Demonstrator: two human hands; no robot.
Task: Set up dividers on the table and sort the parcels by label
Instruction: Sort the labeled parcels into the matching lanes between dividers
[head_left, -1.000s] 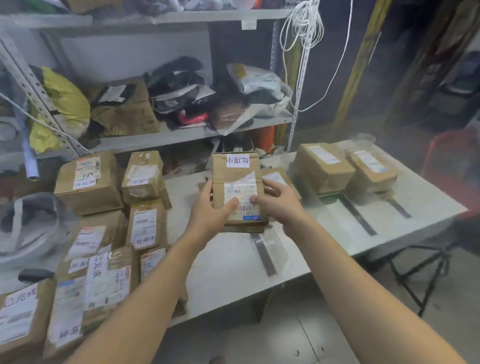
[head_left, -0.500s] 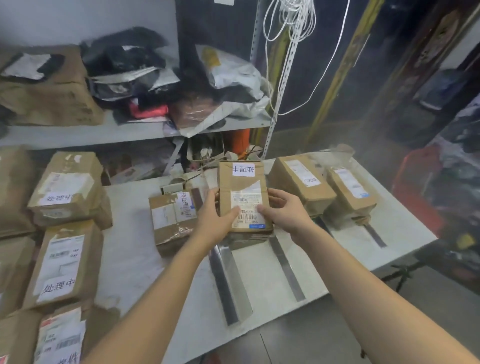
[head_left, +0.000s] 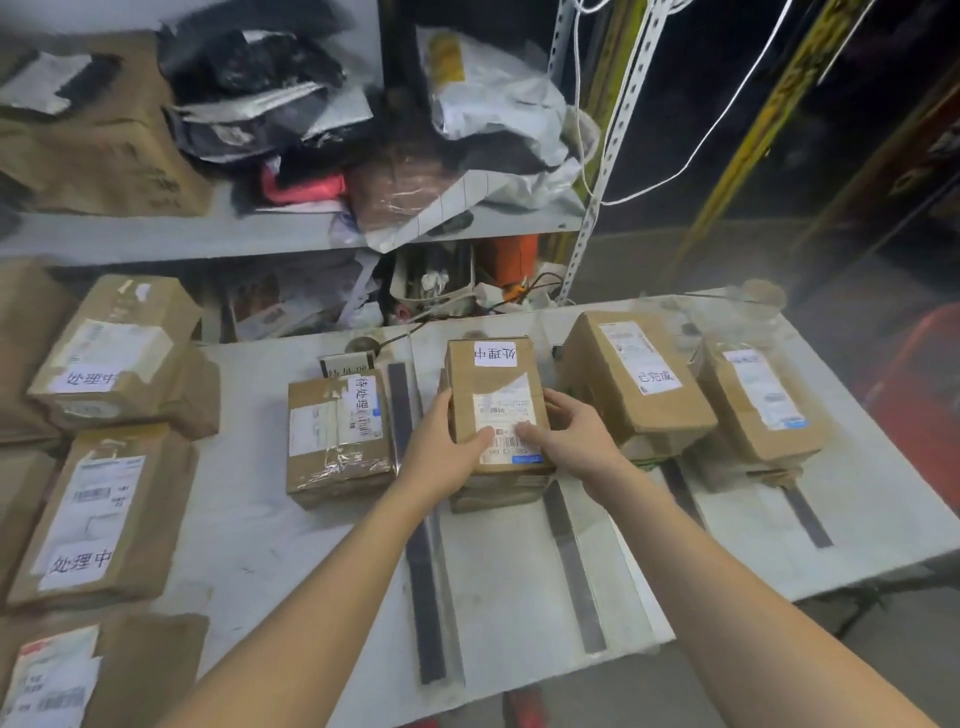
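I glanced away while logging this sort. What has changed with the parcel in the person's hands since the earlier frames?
The held parcel came down from raised above the table to the stack between two dividers; whether it fully rests there is unclear. The left hand and right hand still grip its sides. The neighbouring parcels stayed put.
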